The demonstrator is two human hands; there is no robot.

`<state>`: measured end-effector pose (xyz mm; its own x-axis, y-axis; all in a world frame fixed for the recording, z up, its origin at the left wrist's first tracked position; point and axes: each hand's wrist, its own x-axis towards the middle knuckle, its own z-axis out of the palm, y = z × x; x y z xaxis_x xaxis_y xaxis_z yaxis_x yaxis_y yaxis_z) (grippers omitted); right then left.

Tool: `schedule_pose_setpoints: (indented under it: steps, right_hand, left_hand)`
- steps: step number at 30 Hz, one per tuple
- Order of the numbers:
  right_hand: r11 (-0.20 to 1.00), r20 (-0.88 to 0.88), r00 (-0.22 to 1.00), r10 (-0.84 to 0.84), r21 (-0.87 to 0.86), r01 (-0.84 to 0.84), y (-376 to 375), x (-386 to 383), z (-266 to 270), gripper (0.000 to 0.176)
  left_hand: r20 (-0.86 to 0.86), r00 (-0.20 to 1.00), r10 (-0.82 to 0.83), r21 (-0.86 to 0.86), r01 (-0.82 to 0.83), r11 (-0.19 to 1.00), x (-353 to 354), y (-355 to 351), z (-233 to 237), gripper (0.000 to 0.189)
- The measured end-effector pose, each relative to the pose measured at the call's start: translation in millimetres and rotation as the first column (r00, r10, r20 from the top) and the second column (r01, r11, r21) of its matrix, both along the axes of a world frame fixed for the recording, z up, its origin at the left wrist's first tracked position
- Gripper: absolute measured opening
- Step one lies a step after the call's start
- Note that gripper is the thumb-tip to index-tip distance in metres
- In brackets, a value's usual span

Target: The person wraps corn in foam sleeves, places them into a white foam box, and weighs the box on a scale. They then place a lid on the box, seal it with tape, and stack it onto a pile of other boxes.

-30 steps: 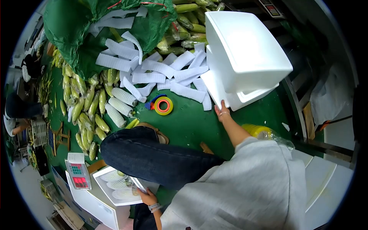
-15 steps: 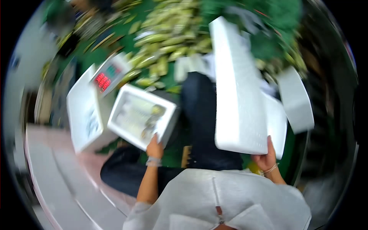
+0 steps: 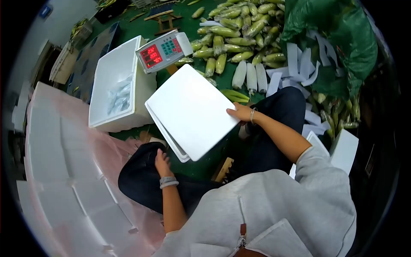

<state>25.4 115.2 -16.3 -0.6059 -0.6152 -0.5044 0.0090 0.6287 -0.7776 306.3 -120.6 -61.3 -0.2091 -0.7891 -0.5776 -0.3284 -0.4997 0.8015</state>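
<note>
A flat white foam lid [image 3: 195, 111] lies over a white foam box [image 3: 165, 130], a little askew, so that the box's rim shows along its lower left side. The right corner of the lid is in my right hand [image 3: 240, 113], fingers on its edge. My left hand [image 3: 162, 163] is held off the box, near my bent knee, with its fingers apart and nothing in them. Whatever the box holds is hidden by the lid. Just behind stands a scale display [image 3: 160, 50] with red digits, beside a larger open foam box [image 3: 114, 85] holding clear plastic bags [image 3: 122, 96].
Wrapped corn cobs [image 3: 239, 36] are heaped on the green floor ahead. White foam strips [image 3: 295, 64] and a green sack [image 3: 329, 30] lie to the right. Stacked foam boxes [image 3: 81, 184] under pink film fill the left. A small wooden stool [image 3: 162, 19] stands at the back.
The lid, earlier upright in my right hand at the right, has moved left onto the box. My left hand has let go of the box rim and dropped nearer my knee. The view has shifted.
</note>
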Motion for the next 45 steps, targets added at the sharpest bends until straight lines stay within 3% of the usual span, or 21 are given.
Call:
schedule_pose_setpoints:
  steps: [1, 3, 5, 8, 11, 12, 16, 18, 22, 24, 26, 27, 28, 29, 30, 31, 33, 35, 36, 39, 45]
  right_hand:
    - [0.971, 0.137, 0.989, 0.051, 0.227, -0.081, 3, 4, 8, 0.065]
    - [0.935, 0.026, 0.959, 0.282, 0.217, -0.281, 4, 12, -14, 0.072]
    - [0.984, -0.352, 0.921, 0.170, 0.118, -0.136, -5, 32, -71, 0.066]
    - [0.976, -0.224, 0.950, -0.216, -0.079, 0.204, -30, 51, -69, 0.053]
    - [0.972, -0.080, 0.970, -0.229, 0.037, 0.232, -42, 60, -53, 0.050]
    - [0.972, -0.289, 0.933, 0.215, 0.150, -0.178, -43, 55, -55, 0.042]
    - [0.720, -0.363, 0.629, 0.688, 0.449, -0.529, -72, 52, -29, 0.033]
    - [0.883, -0.231, 0.903, 0.363, 0.396, -0.254, -81, 56, -31, 0.018]
    - [0.693, -0.087, 0.789, 0.608, 0.543, -0.474, -69, 52, 21, 0.024]
    - [0.726, -0.173, 0.755, 0.633, 0.471, -0.500, -48, 57, 53, 0.022]
    - [0.957, -0.388, 0.880, 0.274, 0.018, -0.290, 2, 39, 95, 0.024]
    - [0.784, -0.434, 0.826, -0.358, -0.621, 0.013, 40, 26, 102, 0.017]
    - [0.602, -0.154, 0.858, -0.489, -0.772, 0.205, 82, 3, 107, 0.014]
    - [0.782, -0.620, 0.519, -0.588, -0.600, 0.170, 108, -29, 84, 0.020]
    - [0.434, -0.052, 0.487, -0.872, -0.545, 0.717, 124, -54, 72, 0.020]
    - [0.616, -0.433, 0.455, -0.778, -0.389, 0.685, 159, -91, 6, 0.023]
    - [0.834, -0.710, 0.678, -0.189, 0.248, 0.493, 213, -132, -147, 0.055]
    - [0.669, -0.419, 0.908, 0.013, 0.678, 0.303, 221, -127, -195, 0.070]
    - [0.701, -0.425, 0.891, 0.163, 0.685, 0.199, 228, -124, -214, 0.066]
    - [0.728, -0.517, 0.855, 0.048, 0.604, 0.324, 224, -122, -288, 0.034]
    - [0.836, -0.374, 0.926, 0.060, 0.525, 0.158, 202, -129, -208, 0.062]
  left_hand:
    - [-0.040, 0.997, -0.071, 0.129, 0.076, 0.989, -13, 10, 19, 0.065]
    - [-0.314, 0.924, -0.216, 0.182, 0.282, 0.942, -35, 19, 24, 0.069]
    - [-0.163, 0.923, -0.349, -0.087, 0.339, 0.937, -53, 18, 4, 0.065]
    - [-0.036, 0.930, -0.367, -0.184, 0.355, 0.917, -58, 5, -8, 0.059]
    - [0.003, 0.955, -0.297, -0.156, 0.294, 0.943, -63, -20, -16, 0.058]
    - [0.074, 0.952, -0.298, -0.167, 0.307, 0.937, -67, -18, -10, 0.060]
    - [0.057, 0.955, -0.290, -0.127, 0.295, 0.947, -58, -38, -19, 0.060]
    - [0.112, 0.943, -0.314, -0.156, 0.328, 0.932, -65, -21, 1, 0.061]
    - [0.103, 0.922, -0.372, -0.088, 0.381, 0.920, -76, -18, 19, 0.060]
    - [0.137, 0.873, -0.468, -0.133, 0.484, 0.865, -72, -31, 15, 0.059]
    - [0.132, 0.868, -0.478, -0.185, 0.496, 0.849, -72, -42, 4, 0.058]
    - [0.133, 0.867, -0.480, -0.228, 0.498, 0.836, -67, -41, 4, 0.056]
    - [0.159, 0.860, -0.485, -0.258, 0.511, 0.820, -64, -42, 2, 0.055]
    - [0.186, 0.861, -0.474, -0.294, 0.509, 0.809, -69, -36, 3, 0.055]
    - [0.257, 0.853, -0.454, -0.306, 0.517, 0.799, -75, -30, 8, 0.055]
    - [0.391, 0.824, -0.410, -0.414, 0.555, 0.721, -81, -26, 8, 0.055]
    - [0.614, 0.728, -0.305, -0.622, 0.684, 0.381, -77, -46, -18, 0.056]
    - [0.793, 0.600, -0.107, -0.606, 0.794, -0.039, -123, -2, 24, 0.059]
    - [0.797, 0.592, -0.122, -0.603, 0.792, -0.094, -140, 7, 29, 0.060]
    - [0.841, 0.399, -0.366, -0.496, 0.838, -0.226, -205, 39, 40, 0.064]
    - [0.884, 0.265, -0.384, -0.395, 0.863, -0.313, -217, 31, 18, 0.067]
